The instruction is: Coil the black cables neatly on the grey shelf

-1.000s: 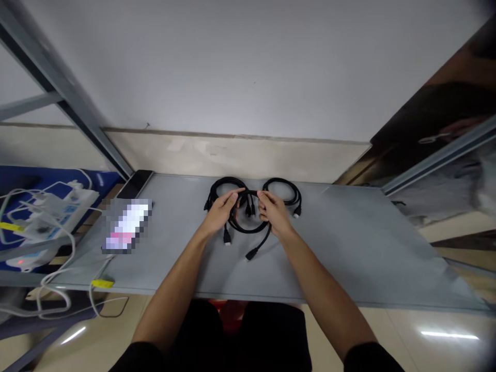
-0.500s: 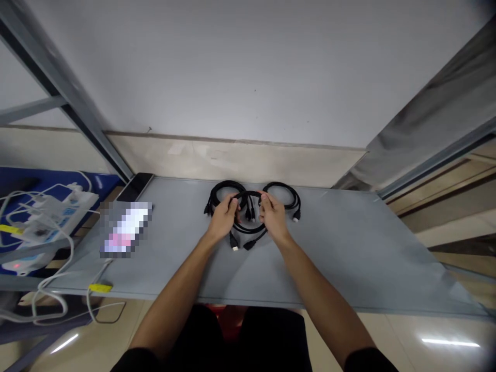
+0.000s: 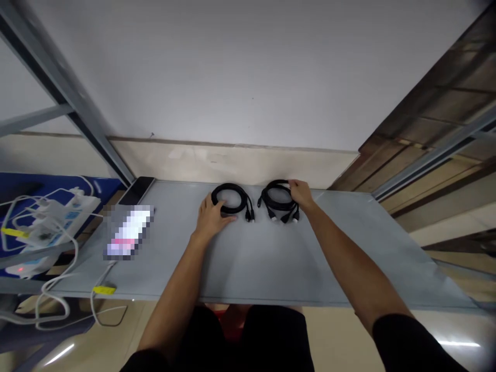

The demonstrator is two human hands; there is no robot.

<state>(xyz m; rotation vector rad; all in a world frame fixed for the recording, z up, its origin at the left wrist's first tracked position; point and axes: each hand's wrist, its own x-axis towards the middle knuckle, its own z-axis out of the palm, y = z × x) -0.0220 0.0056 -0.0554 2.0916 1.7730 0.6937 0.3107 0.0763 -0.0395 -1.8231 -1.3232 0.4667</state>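
Note:
Two coils of black cable lie side by side near the back of the grey shelf board [image 3: 248, 263]. My left hand [image 3: 209, 217] is at the lower left of the left coil [image 3: 244, 196], with its fingers apart and touching the coil's edge. My right hand [image 3: 301, 194] is closed on the upper right side of the right coil [image 3: 277, 205]. Several plug ends, some with pale metal tips, stick out toward me from the right coil. Two plug ends [image 3: 250, 217] hang together at the left coil's right side.
A phone with a lit, pixelated screen [image 3: 129, 232] and a dark phone [image 3: 137, 190] lie at the left. Beyond them is a white power strip [image 3: 58, 222] with tangled white cables. A grey metal frame post [image 3: 93, 134] rises at the left; a white wall [image 3: 248, 77] stands behind.
The cable coil held between both hands in the middle now lies with the right coil. My hands have moved apart, the left to the left coil, the right to the right one.

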